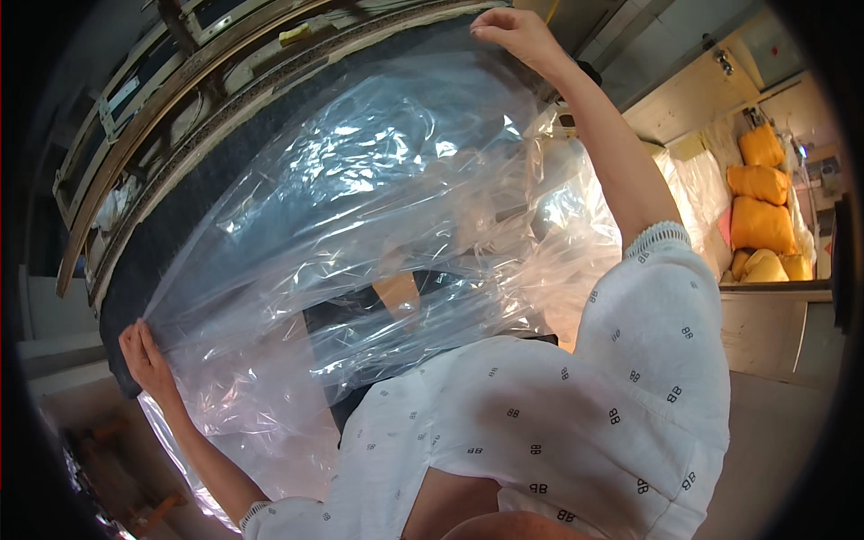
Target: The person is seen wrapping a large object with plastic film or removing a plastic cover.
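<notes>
A large clear plastic sheet point(360, 153), wrinkled and shiny, is spread wide in front of me over a dark surface point(193, 193). At the left, my left hand point(148, 360) pinches the sheet's edge near the dark surface's near-left end. My right arm reaches far out, and my right hand point(526, 40) is closed in a pinch at the sheet's far right corner; the film between its fingertips is hard to make out. Loose folds of the plastic hang toward my body. Through them show a dark panel and a tan patch point(396, 295).
Along the far side runs a long machine frame with rails point(153, 112), and a small yellow object point(293, 35) lies on it. Orange bundles point(760, 225) are stacked on a shelf point(778, 292) at the right. More crumpled clear plastic point(697, 198) lies beside them.
</notes>
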Available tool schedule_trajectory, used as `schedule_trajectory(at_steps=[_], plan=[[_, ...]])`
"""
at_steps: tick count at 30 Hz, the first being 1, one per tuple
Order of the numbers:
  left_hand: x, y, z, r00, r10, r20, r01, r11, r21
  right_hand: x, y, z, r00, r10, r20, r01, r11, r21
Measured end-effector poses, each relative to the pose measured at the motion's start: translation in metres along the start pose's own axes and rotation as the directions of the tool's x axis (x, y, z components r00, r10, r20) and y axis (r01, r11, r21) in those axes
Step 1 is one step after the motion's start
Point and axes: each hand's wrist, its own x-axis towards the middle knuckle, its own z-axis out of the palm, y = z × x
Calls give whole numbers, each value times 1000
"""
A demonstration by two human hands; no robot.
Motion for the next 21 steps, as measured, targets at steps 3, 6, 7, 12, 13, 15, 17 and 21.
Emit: schedule_trajectory(at_steps=[3,6,7,12,13,15,17,21], plan=[[13,7,15,1000,16,8,-16,999,50,-21,-31,-4,989,-96,-109,131,914,384],[18,12,32,1000,-14,-4,14,1000,2,-29,-37,-4,990,-10,-141,90,812,576],[19,11,36,1000,-13,-5,13,1000,2,-31,-35,-2,999,37,35,-48,904,424],[23,11,43,985,-156,-68,151,986,-77,-39,-32,65,966,-129,224,98,985,145],[23,13,44,985,-158,-67,153,985,-78,-36,-31,83,947,-254,195,231,964,135],[25,12,44,993,-94,-65,90,994,-63,-29,-13,97,914,-373,157,357,926,120],[22,3,45,995,-85,-61,80,994,-71,7,19,93,881,-469,-54,440,857,-267],[23,2,46,994,-100,-42,95,990,-107,49,80,47,863,-378,-335,196,862,-468]])
